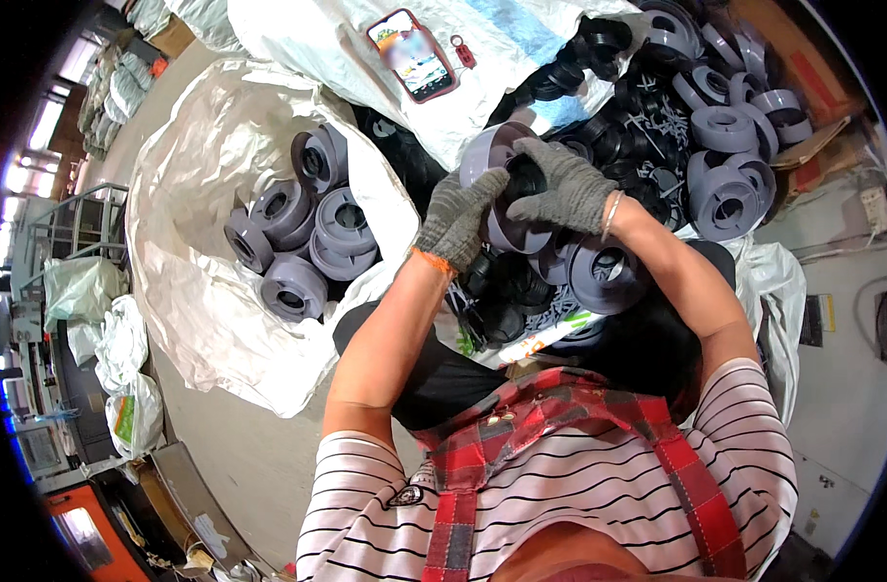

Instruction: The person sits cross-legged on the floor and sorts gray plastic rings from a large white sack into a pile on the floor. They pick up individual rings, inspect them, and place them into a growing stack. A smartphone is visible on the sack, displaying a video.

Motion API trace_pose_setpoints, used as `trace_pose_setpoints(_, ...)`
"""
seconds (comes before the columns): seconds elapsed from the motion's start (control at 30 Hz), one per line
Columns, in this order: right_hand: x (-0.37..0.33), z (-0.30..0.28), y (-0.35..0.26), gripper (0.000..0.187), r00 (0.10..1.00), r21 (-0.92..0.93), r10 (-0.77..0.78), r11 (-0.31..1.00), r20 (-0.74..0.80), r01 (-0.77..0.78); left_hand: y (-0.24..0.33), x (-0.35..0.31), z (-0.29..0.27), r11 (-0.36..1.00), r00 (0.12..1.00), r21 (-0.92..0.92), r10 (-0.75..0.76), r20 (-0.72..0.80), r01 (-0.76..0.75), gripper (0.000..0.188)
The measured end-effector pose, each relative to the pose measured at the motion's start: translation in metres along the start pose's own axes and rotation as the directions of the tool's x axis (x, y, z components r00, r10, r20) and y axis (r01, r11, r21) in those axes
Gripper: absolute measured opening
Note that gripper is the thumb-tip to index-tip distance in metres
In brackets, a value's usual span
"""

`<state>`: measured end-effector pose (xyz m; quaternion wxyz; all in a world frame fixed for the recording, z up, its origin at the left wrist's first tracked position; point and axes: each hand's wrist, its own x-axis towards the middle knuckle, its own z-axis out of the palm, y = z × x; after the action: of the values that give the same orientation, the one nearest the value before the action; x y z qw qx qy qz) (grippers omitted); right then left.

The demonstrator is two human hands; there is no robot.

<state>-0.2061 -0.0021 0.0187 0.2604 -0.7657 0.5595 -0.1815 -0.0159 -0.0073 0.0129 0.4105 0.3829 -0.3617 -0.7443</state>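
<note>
Round grey plastic part (484,153) held between grey-gloved left hand (457,219) and right hand (570,189).
Piled black plastic pieces (505,322) are seen below; at left, an open white sack (186,204) is placed on the grey floor (228,441).

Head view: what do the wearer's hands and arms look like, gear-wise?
Left hand: grey knit glove, orange edging at the cuff. Right hand: grey knit glove, thin pale bracelet at the wrist. Forearms bare. Short sleeves, pale with dark stripes. No cables visible on either arm.
</note>
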Motion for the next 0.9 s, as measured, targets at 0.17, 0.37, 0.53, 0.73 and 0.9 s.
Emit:
trace_pose_setpoints(0.17, -0.003, -0.016, -0.036, 0.092, 0.995, -0.214, -0.017, 0.976, 0.099, 0.038, 0.006, -0.003, -0.01, 0.981, 0.998, 0.189, 0.056, -0.013, -0.053, 0.035)
trace_pose_setpoints(0.37, -0.009, -0.012, -0.019, 0.08, 0.922, -0.313, -0.381, 0.869, 0.071, 0.383, 0.007, 0.005, -0.029, 0.842, 0.974, 0.49, 0.181, 0.136, -0.225, 0.029)
trace_pose_setpoints(0.53, -0.01, -0.018, -0.025, 0.079, 0.885, -0.39, -0.446, 0.797, 0.134, 0.461, 0.017, -0.008, -0.014, 0.999, 0.99, -0.019, -0.043, 0.132, 0.046, 0.032)
trace_pose_setpoints(0.73, -0.004, -0.03, -0.026, 0.07, 0.834, 0.539, 0.344, 0.643, 0.432, -0.544, 0.007, -0.006, -0.001, 0.98, 0.968, -0.092, 0.191, 0.165, -0.178, 0.047)
trace_pose_setpoints(0.9, -0.007, -0.03, -0.033, 0.064, 0.796, 0.546, 0.367, 0.585, 0.482, -0.6, 0.011, -0.013, 0.003, 0.974, 0.966, -0.097, 0.216, 0.142, -0.204, 0.053)
